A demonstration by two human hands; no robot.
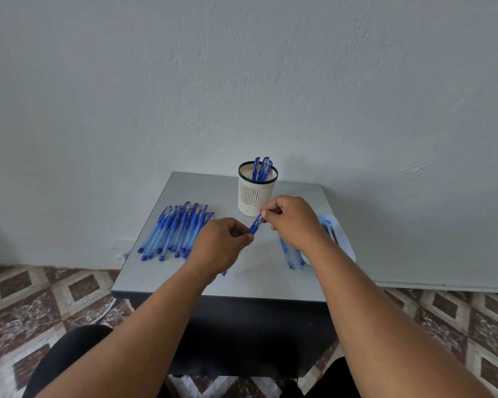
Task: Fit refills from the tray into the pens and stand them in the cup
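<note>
Both hands meet above the table (161, 271), just in front of the cup (257, 193). The left hand (220, 245) and right hand (292, 221) each pinch an end of one blue pen (256, 224). A row of pens (174, 232) lies left; the tray (341, 239), probably holding refills, sits right.

Wall (242, 67): pale grey-white plaster, rough textured; scuff marks at right.
Floor (35, 300): tiles in a diamond pattern, maroon marbled centres, cream and tan borders.
Table (161, 271): small, grey top with rounded corners, dark base, set against the wall.
Socket (120, 252): white, low on the wall, left of the table.
Cable (105, 313): white, lying on the floor.
Light: soft, even, bluish cast.
</note>
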